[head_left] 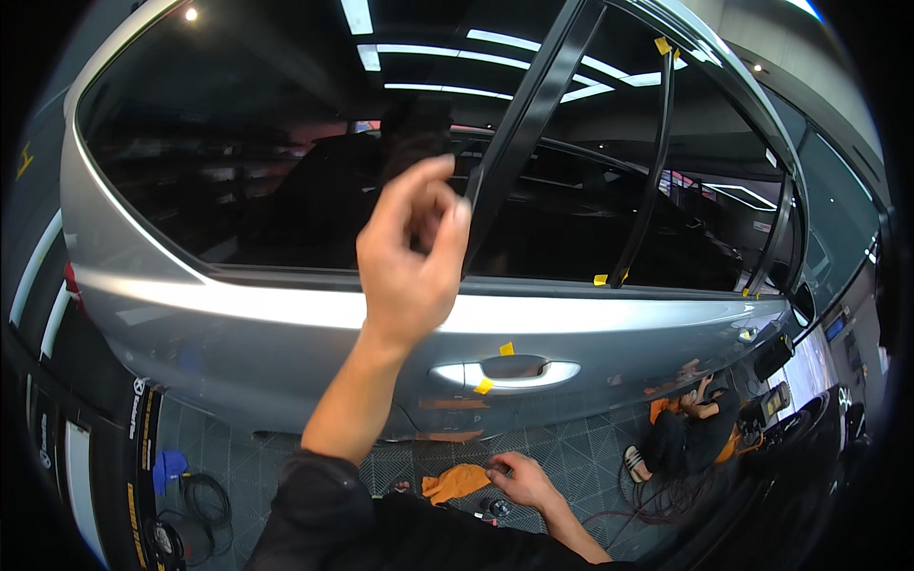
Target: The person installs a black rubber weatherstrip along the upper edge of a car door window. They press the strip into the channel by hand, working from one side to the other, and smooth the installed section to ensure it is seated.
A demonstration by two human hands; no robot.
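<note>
Fingers of left hand [409,257] pinch the black door pillar [519,133] trim; right hand [519,479] hangs low, loosely curled, holding nothing.

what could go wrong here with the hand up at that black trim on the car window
1. The left hand pinches the edge of the black pillar trim with fingertips only; the grip could slip and fingers could smear or scratch the dark window glass.
2. The right hand is low by the orange cloth, so nothing else steadies the trim.
3. Cables on the floor could catch a foot.
</note>
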